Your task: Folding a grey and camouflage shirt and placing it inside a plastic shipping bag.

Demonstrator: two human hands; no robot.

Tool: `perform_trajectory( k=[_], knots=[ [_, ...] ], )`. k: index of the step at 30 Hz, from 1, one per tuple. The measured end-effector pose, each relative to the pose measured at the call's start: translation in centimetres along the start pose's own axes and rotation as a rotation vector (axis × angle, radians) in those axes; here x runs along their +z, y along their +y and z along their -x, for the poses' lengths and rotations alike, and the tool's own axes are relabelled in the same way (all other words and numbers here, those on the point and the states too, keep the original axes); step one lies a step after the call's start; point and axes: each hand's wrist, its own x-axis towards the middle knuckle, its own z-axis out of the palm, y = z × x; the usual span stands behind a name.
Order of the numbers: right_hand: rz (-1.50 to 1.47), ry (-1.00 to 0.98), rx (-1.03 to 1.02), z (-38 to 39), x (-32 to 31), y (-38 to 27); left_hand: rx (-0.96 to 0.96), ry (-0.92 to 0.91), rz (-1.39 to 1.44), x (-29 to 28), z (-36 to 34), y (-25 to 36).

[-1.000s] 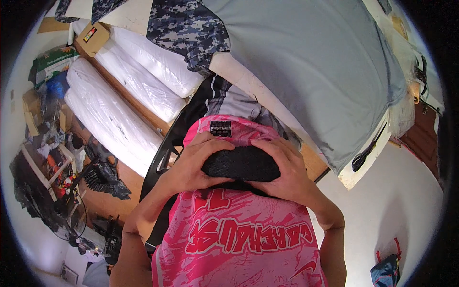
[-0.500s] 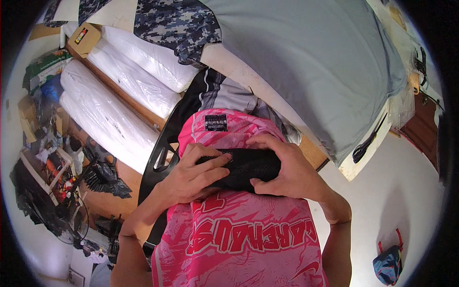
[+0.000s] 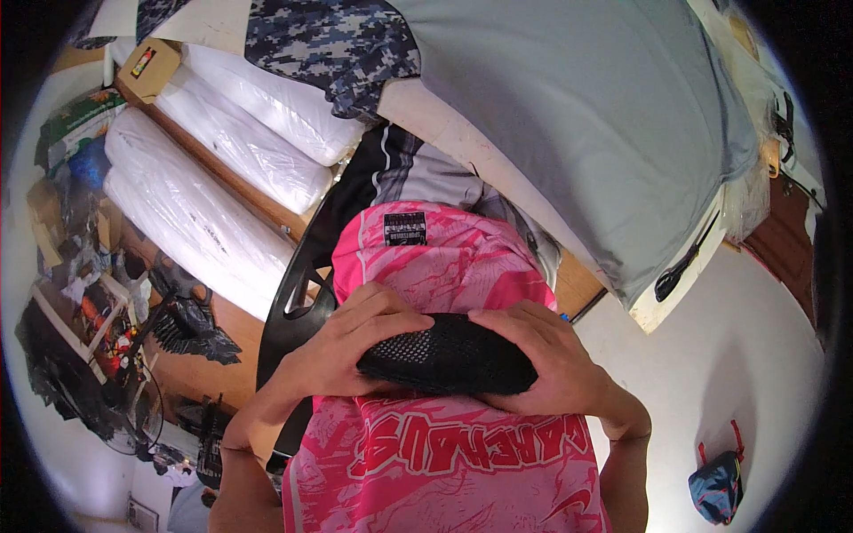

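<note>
Between my two hands is a black mesh-fabric piece, rounded and folded over into an oval; its exact kind I cannot make out. My left hand closes on its left end, thumb near the top edge. The other end is gripped by my right hand, its thumb also near the top and its fingers partly hidden. Under the piece spreads the pink patterned jersey on my body, with red lettering and a dark label near its hem. Black, white and grey cloth lies beyond the hem.
Ahead right, grey fabric covers a pale table board, with camouflage-patterned cloth beside it. Plastic-wrapped white rolls lie at left, near clutter. A black plastic chair stands beside me; a dark bag sits at right.
Both hands have lowered toward me with the black piece. It was a flatter band and is now folded into a rounded oval with open mesh showing; both grips have shifted.
</note>
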Motion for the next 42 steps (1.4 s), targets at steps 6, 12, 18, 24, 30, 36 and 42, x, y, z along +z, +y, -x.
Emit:
perform_trajectory(
  k=[6, 12, 18, 24, 30, 36, 42],
  knots=[
    [0.019, 0.017, -0.041, 0.4, 0.3, 0.1, 0.052, -0.005, -0.074, 0.0, 0.0, 0.3],
    [-0.25, -0.031, 0.014, 0.6, -1.1, -0.4, 0.013, -0.145, -0.236, -0.3, 0.1, 2.1],
    [-0.078, -0.141, -0.137, 1.3, -1.6, 0.0, -0.005, -0.197, -0.317, -0.3, 0.2, 3.3],
    [-0.049, -0.142, -0.143, 1.6, -1.6, 0.2, -0.025, -0.217, -0.278, -0.5, -0.1, 3.3],
    [-0.058, -0.12, -0.157, 1.8, -1.5, 0.6, -0.039, -0.221, -0.252, -1.1, -1.8, 3.4],
    [-0.094, -0.085, -0.162, 2.1, -1.0, 0.8, -0.074, -0.162, -0.226, -0.5, -2.5, 2.9],
    [-0.079, -0.105, -0.159, 2.1, -1.0, 0.8, -0.042, -0.137, -0.236, 0.0, -2.3, 2.7]
  ],
)
